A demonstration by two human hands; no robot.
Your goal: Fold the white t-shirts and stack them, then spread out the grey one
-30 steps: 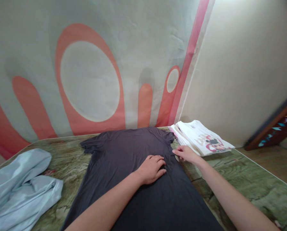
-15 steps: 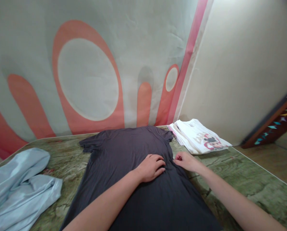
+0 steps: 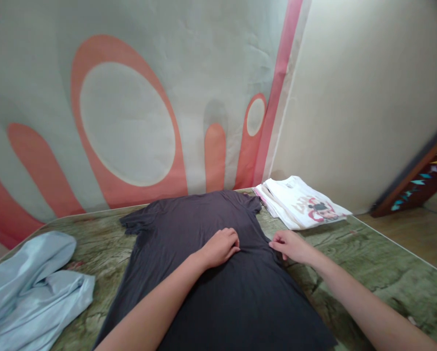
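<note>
A dark grey T-shirt (image 3: 200, 229) lies spread out on the table, its sleeves at the far end. On the middle of the shirt rests my left hand (image 3: 221, 247), its fingers curled down against the fabric and their tips partly hidden. My right hand (image 3: 289, 246) pinches the shirt's right side edge between thumb and fingers. A shallow crease runs across the cloth between both hands.
A stack of folded shirts (image 3: 302, 204), the top one white with a printed figure, sits at the back right. Crumpled light blue cloth (image 3: 39, 287) lies at the left. The wood-patterned tabletop (image 3: 372, 273) meets a wall with orange shapes (image 3: 130, 187).
My left hand has drawn slightly left and its spread fingers have curled in. My right hand has shifted a little right, pulling the shirt's side edge outward. The view has turned slightly.
</note>
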